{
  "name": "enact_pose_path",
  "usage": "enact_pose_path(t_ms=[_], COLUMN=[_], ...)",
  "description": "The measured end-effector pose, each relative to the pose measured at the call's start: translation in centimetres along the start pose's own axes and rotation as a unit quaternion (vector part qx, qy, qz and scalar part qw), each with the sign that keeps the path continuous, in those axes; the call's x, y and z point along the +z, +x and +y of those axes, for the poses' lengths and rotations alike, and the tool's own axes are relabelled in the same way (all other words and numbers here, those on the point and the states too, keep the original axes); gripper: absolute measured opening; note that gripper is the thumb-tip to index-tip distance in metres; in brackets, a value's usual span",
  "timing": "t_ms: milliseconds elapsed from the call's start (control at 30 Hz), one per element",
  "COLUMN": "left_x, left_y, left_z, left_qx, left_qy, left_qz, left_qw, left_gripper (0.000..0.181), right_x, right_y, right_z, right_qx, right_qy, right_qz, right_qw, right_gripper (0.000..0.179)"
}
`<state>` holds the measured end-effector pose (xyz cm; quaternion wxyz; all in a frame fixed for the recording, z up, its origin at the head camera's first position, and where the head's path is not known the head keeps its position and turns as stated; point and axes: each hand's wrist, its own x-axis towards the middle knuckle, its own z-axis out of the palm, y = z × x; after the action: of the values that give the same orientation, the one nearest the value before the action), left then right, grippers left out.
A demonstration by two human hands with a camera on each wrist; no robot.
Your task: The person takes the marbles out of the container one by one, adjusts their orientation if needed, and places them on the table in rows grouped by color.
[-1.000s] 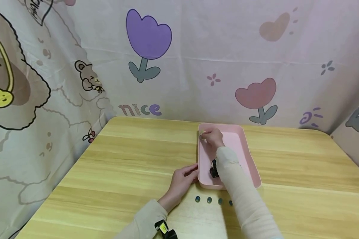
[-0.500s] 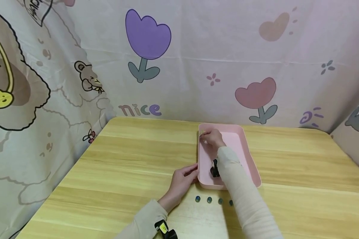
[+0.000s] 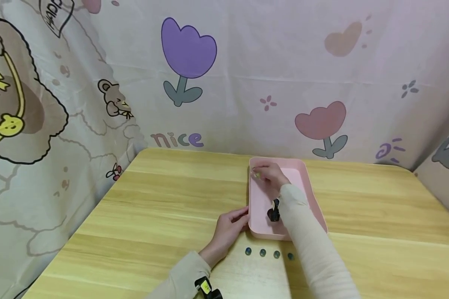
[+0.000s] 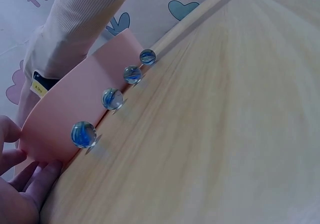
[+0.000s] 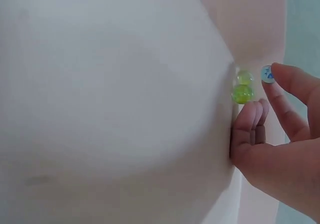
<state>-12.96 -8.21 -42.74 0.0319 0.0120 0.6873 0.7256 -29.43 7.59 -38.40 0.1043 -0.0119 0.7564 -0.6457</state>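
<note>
My right hand (image 3: 272, 173) is inside the pink tray (image 3: 261, 230), by its far left corner. Between thumb and a finger it pinches a small blue-and-white marble (image 5: 268, 74), clearest in the right wrist view. Two yellow-green marbles (image 5: 243, 94) sit against the tray wall just beside the curled lower fingers. The left hand (image 3: 226, 230) rests against the tray's outer left side near the front corner, fingertips touching the wall. Several clear marbles with blue swirls (image 4: 83, 135) stand in a row on the table before the tray's front wall.
The wooden table (image 3: 172, 199) extends to both sides of the tray. A patterned cloth (image 3: 243, 54) hangs behind it and along the sides. Black wrist cameras (image 3: 208, 287) are strapped on both sleeves; the right one hangs low over the tray floor.
My right wrist has shifted slightly rightward and the fingers have lifted a little from the corner, showing a yellow-green marble below. The left hand stays put. The head view has tilted slightly.
</note>
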Motion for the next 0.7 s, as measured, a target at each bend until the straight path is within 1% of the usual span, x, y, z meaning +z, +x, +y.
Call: enact_pose_path(t_ms=[67, 133, 233, 300, 400, 500, 633, 700], left_x=[0.0, 0.0, -0.1, -0.1, -0.1, -0.1, -0.1, 0.0], left_y=[0.0, 0.0, 0.0, 0.0, 0.1, 0.1, 0.0, -0.1], left_z=[-0.1, -0.2, -0.3, -0.2, -0.1, 0.0, 0.1, 0.1], left_qx=[-0.001, 0.0, 0.001, 0.0, 0.005, 0.005, -0.003, -0.005], left_qy=[0.001, 0.001, 0.003, 0.005, 0.007, 0.01, 0.008, 0.006], left_qz=[0.0, 0.0, 0.0, 0.0, 0.0, 0.001, -0.001, 0.0], left_qw=[1.0, 1.0, 1.0, 1.0, 1.0, 0.9999, 1.0, 1.0], left_gripper=[0.034, 0.034, 0.034, 0.034, 0.034, 0.034, 0.034, 0.034], right_x=[-0.3, -0.6, -1.0, -1.4, -2.0, -2.6, -3.2, -3.5], right_y=[-0.2, -0.4, -0.7, -0.9, -1.3, -1.8, -2.3, -2.7], right_z=[0.0, -0.3, -0.8, -1.2, -2.0, -2.9, -3.8, -4.2], right_qx=[0.005, 0.013, 0.021, 0.022, 0.012, -0.004, -0.018, -0.03], right_qy=[0.012, 0.012, -0.002, 0.005, 0.017, 0.009, 0.017, 0.012], right_qz=[-0.004, -0.005, -0.004, -0.011, -0.031, -0.062, -0.109, -0.128], right_qw=[0.9999, 0.9998, 0.9998, 0.9997, 0.9993, 0.998, 0.9938, 0.9913], right_gripper=[0.028, 0.031, 0.032, 0.033, 0.035, 0.037, 0.03, 0.027])
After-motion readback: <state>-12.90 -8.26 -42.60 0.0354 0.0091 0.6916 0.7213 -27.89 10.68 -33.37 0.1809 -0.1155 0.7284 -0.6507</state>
